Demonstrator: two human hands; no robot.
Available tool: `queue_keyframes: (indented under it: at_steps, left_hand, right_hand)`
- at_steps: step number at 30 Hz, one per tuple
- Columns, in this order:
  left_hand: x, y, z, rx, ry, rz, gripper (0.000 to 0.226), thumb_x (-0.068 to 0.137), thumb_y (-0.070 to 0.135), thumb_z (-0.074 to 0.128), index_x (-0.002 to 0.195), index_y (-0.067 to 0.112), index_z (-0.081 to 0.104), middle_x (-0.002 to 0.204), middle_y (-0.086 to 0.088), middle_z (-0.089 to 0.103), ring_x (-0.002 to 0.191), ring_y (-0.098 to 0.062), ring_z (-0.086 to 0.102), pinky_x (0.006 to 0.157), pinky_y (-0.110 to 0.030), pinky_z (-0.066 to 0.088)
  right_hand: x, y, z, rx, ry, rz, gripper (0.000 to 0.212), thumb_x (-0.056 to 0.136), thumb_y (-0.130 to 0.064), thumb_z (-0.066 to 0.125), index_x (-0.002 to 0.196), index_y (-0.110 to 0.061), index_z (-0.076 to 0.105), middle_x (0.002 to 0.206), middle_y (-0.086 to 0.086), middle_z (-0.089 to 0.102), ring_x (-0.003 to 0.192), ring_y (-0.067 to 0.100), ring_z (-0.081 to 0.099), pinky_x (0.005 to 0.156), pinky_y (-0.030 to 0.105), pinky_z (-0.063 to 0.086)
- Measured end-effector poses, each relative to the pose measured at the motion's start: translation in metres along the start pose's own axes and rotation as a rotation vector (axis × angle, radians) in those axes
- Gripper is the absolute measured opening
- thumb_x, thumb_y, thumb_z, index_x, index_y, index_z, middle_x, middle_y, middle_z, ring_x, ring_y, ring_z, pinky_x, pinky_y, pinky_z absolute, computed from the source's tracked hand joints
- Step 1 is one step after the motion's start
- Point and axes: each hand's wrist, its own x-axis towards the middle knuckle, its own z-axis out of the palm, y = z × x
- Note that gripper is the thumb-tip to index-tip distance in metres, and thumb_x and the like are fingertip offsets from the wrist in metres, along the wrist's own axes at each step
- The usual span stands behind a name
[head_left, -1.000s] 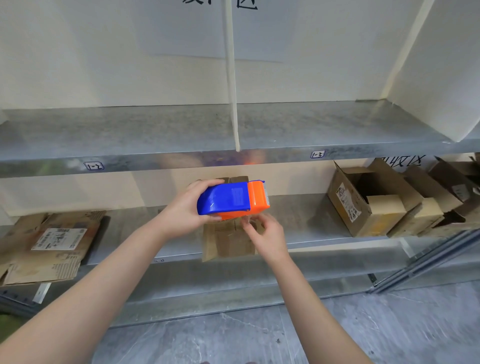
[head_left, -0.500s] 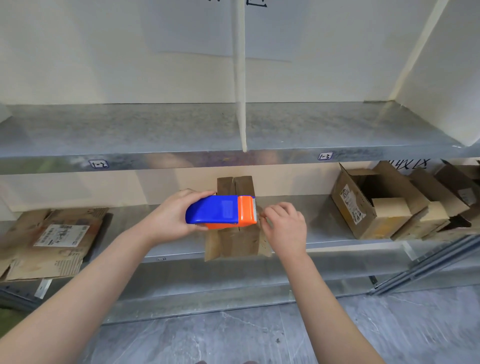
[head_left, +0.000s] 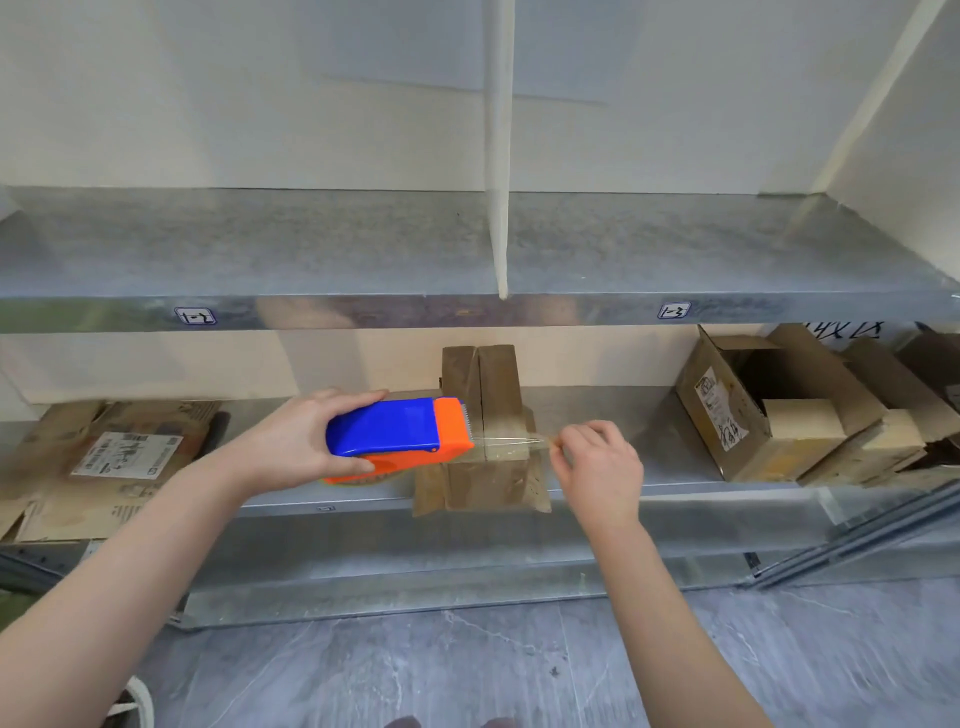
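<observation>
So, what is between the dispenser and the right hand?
A strip of clear tape, stretched from the dispenser to the right hand, which pinches its end. The box stands behind it. The head view shows this.

A: Where can a hand pass on the lower shelf (head_left: 597, 405)?

B: Bare metal shows between the small box (head_left: 498, 384) and the open boxes (head_left: 727, 415) at the right, and between it and the flattened cardboard (head_left: 78, 467) at the left.

A: What stands in the way?

B: The upper shelf (head_left: 311, 249) hangs low over the small box. A tape strip (head_left: 511, 441) crosses before it, from the tape dispenser (head_left: 395, 431) to the right hand (head_left: 597, 467).
</observation>
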Motion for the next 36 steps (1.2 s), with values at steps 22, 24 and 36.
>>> queue_keyframes:
  at_steps: [22, 24, 36]
  left_hand:
    - [0.0, -0.023, 0.044, 0.051, -0.042, -0.1, 0.085, 0.078, 0.044, 0.075, 0.148, 0.039, 0.028, 0.107, 0.006, 0.046, 0.103, -0.009, 0.039, 0.084, -0.02, 0.031]
    - [0.0, -0.022, 0.044, 0.056, -0.047, -0.11, 0.085, 0.078, 0.046, 0.074, 0.149, 0.039, 0.027, 0.108, 0.006, 0.046, 0.104, -0.009, 0.039, 0.084, -0.021, 0.032]
    - [0.004, -0.018, 0.041, 0.062, -0.028, -0.132, 0.085, 0.077, 0.045, 0.076, 0.148, 0.037, 0.03, 0.106, 0.006, 0.046, 0.101, -0.01, 0.04, 0.081, -0.021, 0.032]
  right_hand:
    - [-0.034, -0.006, 0.037, 0.056, -0.382, 0.102, 0.031, 0.064, -0.008, 0.081, 0.082, -0.018, 0.057, 0.059, -0.007, 0.056, 0.059, 0.02, 0.051, 0.043, 0.023, 0.025]
    - [-0.036, -0.006, 0.038, 0.077, -0.455, 0.103, 0.029, 0.075, -0.01, 0.074, 0.1, -0.018, 0.06, 0.07, -0.004, 0.06, 0.069, 0.021, 0.056, 0.046, 0.027, 0.031]
    - [-0.024, -0.025, 0.022, 1.232, -0.606, 1.082, 0.032, 0.094, -0.046, 0.057, 0.123, -0.034, 0.057, 0.12, -0.013, 0.059, 0.114, 0.011, 0.055, 0.083, 0.042, 0.058]
